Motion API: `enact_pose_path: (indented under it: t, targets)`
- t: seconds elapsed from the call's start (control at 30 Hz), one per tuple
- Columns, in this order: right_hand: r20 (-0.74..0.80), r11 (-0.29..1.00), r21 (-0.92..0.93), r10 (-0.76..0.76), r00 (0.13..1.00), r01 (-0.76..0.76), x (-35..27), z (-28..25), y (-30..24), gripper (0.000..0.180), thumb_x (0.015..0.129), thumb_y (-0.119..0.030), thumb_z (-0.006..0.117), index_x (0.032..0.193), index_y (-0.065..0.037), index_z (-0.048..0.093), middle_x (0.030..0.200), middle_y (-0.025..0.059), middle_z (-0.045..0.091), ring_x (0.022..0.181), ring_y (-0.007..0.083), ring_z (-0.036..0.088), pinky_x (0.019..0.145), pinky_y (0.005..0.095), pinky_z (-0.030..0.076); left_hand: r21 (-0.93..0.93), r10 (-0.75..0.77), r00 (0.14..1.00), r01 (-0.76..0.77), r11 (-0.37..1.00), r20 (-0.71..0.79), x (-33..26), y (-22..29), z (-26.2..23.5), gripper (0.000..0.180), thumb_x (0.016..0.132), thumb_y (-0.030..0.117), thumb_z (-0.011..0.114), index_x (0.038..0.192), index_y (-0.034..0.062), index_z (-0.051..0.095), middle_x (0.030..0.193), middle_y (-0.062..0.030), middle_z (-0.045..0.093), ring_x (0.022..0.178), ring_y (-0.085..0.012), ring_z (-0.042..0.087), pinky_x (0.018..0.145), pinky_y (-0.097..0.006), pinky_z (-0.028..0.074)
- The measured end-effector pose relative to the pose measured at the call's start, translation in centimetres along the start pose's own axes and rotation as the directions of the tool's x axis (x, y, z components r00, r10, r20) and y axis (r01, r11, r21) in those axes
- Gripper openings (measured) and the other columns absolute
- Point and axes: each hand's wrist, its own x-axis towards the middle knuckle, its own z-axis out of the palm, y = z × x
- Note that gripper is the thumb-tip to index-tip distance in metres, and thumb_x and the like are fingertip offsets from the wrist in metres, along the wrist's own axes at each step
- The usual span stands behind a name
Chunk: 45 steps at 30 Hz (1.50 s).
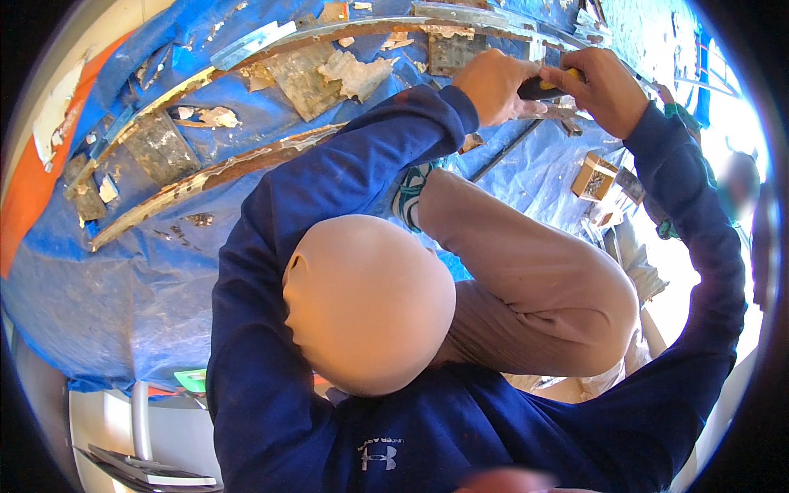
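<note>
My left hand [496,87] and my right hand [606,89] meet at the upper middle, over a long wooden frame [329,33] with peeling paint. Between them is a small hand tool [536,89] with a black and yellow body. The right hand's fingers wrap its yellow part, and the left hand's curled fingers close on the black end. Its working tip is hidden, so I cannot tell its kind. Just left of my left hand, a grey flat piece [450,54] lies against the frame.
A blue tarp [107,304] covers the ground, strewn with paint flakes [357,74] and boards [304,82]. A second peeling wooden rail [214,174] runs nearer me. A small open box [593,177] sits beyond my bent knee [600,312]. Another person [738,185] is at the far right.
</note>
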Motion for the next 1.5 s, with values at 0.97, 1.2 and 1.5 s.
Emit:
enact_pose_path:
  t: [0.97, 1.2, 1.5]
  targets:
    - [-0.27, 0.944, 0.033, -0.307, 0.913, 0.327, -1.9, -1.0, -1.2, 0.024, 0.087, -0.009, 0.075, 0.109, -0.001, 0.07, 0.098, 0.0203, 0.07, 0.082, 0.0336, 0.068, 0.073, 0.0374, 0.056, -0.26, -0.009, 0.995, 0.035, 0.965, 0.098, -0.5, -1.1, -0.8, 0.036, 0.078, 0.02, 0.085, 0.106, 0.0006, 0.073, 0.097, -0.0169, 0.071, 0.087, -0.0296, 0.07, 0.081, -0.038, 0.053]
    - [-0.048, 0.987, 0.16, -0.008, 0.999, 0.016, -1.4, -0.1, -0.7, 0.03, 0.085, -0.008, 0.077, 0.113, -0.003, 0.07, 0.098, 0.0195, 0.07, 0.08, 0.0335, 0.067, 0.071, 0.0388, 0.055, -0.17, -0.085, 0.989, 0.104, 0.98, 0.118, -0.2, -0.5, -0.8, 0.043, 0.076, 0.028, 0.087, 0.106, 0.0018, 0.072, 0.096, -0.0166, 0.072, 0.084, -0.0286, 0.07, 0.08, -0.037, 0.055]
    - [-0.246, 0.885, 0.166, -0.389, 0.888, 0.434, -1.0, -0.3, -0.9, 0.029, 0.088, -0.005, 0.073, 0.116, -0.002, 0.068, 0.105, 0.0196, 0.068, 0.087, 0.0349, 0.067, 0.078, 0.0419, 0.056, -0.273, -0.004, 0.995, 0.031, 0.961, 0.099, 0.3, -1.6, -0.4, 0.047, 0.078, 0.039, 0.084, 0.108, 0.0045, 0.072, 0.097, -0.0168, 0.074, 0.087, -0.0339, 0.071, 0.082, -0.04, 0.055]
